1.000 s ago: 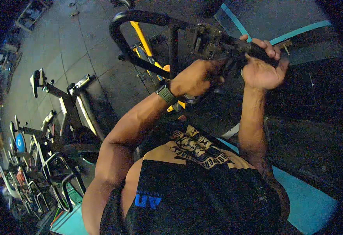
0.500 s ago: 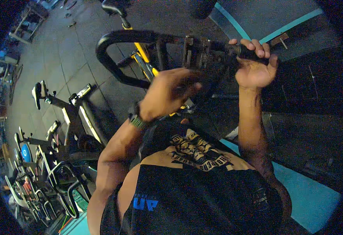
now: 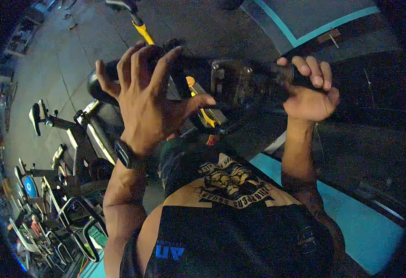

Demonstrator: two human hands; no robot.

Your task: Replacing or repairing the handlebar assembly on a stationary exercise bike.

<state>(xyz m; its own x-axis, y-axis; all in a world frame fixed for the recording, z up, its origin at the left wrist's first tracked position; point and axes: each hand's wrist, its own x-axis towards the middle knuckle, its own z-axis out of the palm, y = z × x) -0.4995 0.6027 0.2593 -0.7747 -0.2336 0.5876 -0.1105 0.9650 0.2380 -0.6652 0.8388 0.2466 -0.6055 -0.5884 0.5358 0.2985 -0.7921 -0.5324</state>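
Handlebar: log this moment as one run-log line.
left hand: open, fingers spread, off the black handlebar | right hand: gripping handlebar | yellow frame behind

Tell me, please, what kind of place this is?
Probably a gym or a workshop for exercise bikes. A row of stationary bikes stands on the tiled floor at the left, and the right hand grips the black handlebar of another bike, while the left hand is spread open above it.

Head-worn fisheye view, looking steeply down, close above the handlebar (image 3: 240, 88)
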